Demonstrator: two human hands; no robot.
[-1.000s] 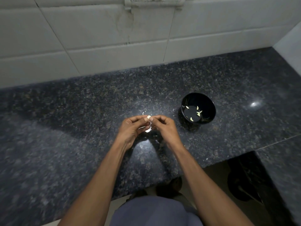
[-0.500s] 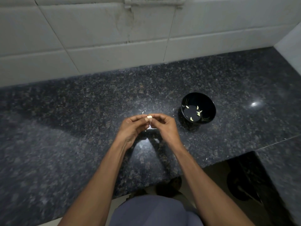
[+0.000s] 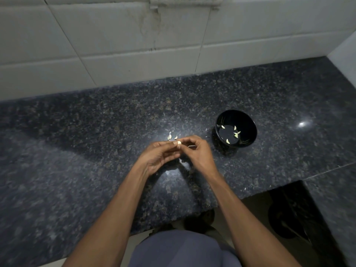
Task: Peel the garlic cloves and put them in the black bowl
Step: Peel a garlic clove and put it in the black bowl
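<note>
We pinch a garlic clove (image 3: 179, 142) between the fingertips of our left hand (image 3: 160, 158) and right hand (image 3: 198, 153), fingers curled in and meeting over the granite counter (image 3: 96, 141). Just beyond our fingertips lie a few loose cloves (image 3: 170, 137). The black bowl (image 3: 236, 130) sits right of our right fingers, apart from them, with peeled cloves (image 3: 235, 134) inside.

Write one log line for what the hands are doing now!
left hand: pinches small pale garlic clove | right hand: peeling it | round black bowl: holds peeled cloves
</note>
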